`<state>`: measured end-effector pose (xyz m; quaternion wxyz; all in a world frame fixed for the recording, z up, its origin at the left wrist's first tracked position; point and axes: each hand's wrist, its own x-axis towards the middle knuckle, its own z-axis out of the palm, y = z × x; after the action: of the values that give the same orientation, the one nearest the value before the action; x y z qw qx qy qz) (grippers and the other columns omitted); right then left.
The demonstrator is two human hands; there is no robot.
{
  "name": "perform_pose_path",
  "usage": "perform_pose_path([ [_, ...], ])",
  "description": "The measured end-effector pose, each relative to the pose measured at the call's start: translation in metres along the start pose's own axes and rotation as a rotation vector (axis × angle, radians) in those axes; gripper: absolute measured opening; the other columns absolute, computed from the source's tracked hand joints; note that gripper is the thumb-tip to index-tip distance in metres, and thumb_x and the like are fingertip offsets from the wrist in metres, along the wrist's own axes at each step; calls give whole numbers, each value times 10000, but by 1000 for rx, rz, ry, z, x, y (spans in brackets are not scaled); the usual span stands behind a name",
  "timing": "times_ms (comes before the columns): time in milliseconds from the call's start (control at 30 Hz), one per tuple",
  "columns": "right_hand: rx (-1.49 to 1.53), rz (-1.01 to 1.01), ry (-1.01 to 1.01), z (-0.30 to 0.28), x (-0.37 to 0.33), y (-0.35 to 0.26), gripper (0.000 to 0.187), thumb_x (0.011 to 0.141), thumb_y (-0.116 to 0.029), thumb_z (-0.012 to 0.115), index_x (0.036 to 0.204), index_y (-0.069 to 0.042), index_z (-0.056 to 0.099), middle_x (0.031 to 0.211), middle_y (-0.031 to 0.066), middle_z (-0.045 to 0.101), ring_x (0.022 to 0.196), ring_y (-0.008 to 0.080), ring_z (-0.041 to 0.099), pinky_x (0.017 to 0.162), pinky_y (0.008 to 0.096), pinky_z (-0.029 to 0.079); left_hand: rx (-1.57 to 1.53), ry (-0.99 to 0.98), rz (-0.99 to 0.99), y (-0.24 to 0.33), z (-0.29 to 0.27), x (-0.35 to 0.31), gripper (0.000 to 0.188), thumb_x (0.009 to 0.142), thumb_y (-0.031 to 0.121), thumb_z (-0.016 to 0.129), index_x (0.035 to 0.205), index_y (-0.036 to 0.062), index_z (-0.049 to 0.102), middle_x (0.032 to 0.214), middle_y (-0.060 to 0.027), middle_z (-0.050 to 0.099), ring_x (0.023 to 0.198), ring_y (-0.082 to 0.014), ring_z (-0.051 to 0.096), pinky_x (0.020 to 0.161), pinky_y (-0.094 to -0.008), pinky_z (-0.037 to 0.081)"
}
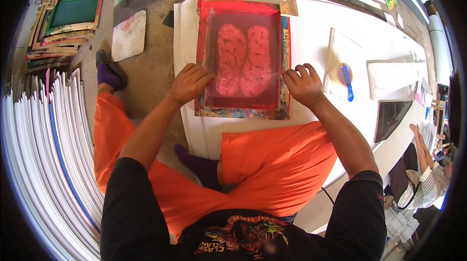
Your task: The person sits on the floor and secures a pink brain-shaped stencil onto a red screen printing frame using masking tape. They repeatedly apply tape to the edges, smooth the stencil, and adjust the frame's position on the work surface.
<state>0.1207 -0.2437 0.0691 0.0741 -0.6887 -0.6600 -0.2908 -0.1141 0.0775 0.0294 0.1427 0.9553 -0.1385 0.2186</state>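
A screen-printing frame [243,114] lies flat on the white board in front of me. Its dark red mesh carries two pink, sole-shaped patterns [258,54] side by side. A thin strip of clear tape [249,75] runs taut across the lower part of the mesh, between my hands. At the frame's left edge, my left hand [192,83] pinches one end of it. My right hand [304,85] pinches the other end near the right edge. Whether the strip touches the mesh, I cannot tell.
A blue cutter [347,82] lies over a round tan roll [336,73] on the white table [311,32] to the right. Beyond them is a dark glass-like panel [391,117]. Stacked sheets [53,154] and wooden frames [73,13] fill the left. Another person [425,178] sits far right.
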Motion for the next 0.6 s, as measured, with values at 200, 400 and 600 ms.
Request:
perform_pose_path([
  [200,406,117,-166,10,-16,18,89,784,-136,778,816,-146,696,781,-19,628,771,177,631,680,337,535,-308,-159,-108,-13,8,-6,226,776,150,854,967,123,736,855,-51,636,861,-281,649,809,-409,520],
  [400,224,84,-47,7,-9,10,77,793,-137,758,817,-142,685,833,2,654,823,194,659,701,351,555,-179,-89,-51,-7,-11,21,215,781,123,827,976,108,738,918,-46,671,930,-275,666,908,-425,543],
  [600,138,-123,-48,10,-18,-11,64,797,-201,678,806,-139,667,887,23,667,978,252,704,859,447,586,16,-130,98,-2,-4,-12,259,765,106,727,1022,78,745,1012,-43,713,1038,-254,680,1061,-467,531],
])
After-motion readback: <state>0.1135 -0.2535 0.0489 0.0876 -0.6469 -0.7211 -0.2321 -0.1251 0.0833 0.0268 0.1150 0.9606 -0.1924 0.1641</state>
